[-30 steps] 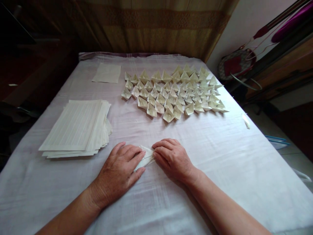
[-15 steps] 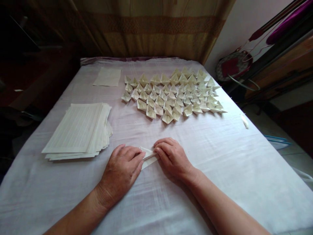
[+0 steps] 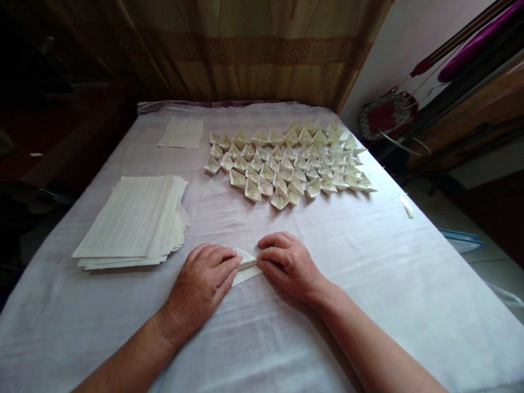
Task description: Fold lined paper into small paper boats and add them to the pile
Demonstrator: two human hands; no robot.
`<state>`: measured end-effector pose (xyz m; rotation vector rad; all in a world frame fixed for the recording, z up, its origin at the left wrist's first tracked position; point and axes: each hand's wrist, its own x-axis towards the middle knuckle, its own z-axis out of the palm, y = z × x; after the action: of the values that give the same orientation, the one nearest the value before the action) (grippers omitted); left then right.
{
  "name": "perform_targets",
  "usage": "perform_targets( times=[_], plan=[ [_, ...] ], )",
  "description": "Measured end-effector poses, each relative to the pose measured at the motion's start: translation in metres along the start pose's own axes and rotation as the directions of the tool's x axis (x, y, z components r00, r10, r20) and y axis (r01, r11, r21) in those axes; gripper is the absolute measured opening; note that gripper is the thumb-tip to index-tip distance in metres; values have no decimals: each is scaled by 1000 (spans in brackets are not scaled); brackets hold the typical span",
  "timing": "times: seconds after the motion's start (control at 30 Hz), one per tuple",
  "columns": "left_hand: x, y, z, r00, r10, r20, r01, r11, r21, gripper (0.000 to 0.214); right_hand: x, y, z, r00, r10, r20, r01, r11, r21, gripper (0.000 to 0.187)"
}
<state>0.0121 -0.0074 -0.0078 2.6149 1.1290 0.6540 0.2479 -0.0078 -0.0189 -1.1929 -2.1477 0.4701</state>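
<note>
Both my hands rest on a small folded piece of cream paper (image 3: 246, 267) near the front middle of the white cloth. My left hand (image 3: 199, 285) lies flat over its left part, fingers stretched and pressing down. My right hand (image 3: 287, 264) has its fingers curled and pressed together on the paper's right end, pinching a fold. Most of the paper is hidden under the two hands.
Several folded paper boats (image 3: 289, 160) stand in rows at the back middle and right. A stack of lined sheets (image 3: 134, 219) lies at the left, a single sheet (image 3: 182, 133) behind it. The white cloth (image 3: 368, 262) covers the table; a curtain, wooden furniture and a floor drop surround it.
My hands stay on the folded paper; the right fingers have drawn in slightly along the fold. The camera has tilted up a little, so everything sits lower in view.
</note>
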Motion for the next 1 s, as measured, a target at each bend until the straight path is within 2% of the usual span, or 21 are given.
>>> perform_targets(
  times=[0.17,0.5,0.83,1.0],
  plan=[
    [-1,-3,2,999,-13,-43,12,999,-33,21,1,-4,0,999,35,14,-34,999,-21,14],
    [0,-2,9,986,-120,-116,110,990,-90,20,4,-19,7,987,153,-43,-157,983,-99,14],
    [0,-1,6,985,-162,-60,152,978,-144,17,2,-18,13,981,180,-70,-187,976,-114,13],
    [0,-1,6,991,-129,-35,125,987,-100,17,2,-18,13,981,181,-73,-189,976,-112,12]
  ],
)
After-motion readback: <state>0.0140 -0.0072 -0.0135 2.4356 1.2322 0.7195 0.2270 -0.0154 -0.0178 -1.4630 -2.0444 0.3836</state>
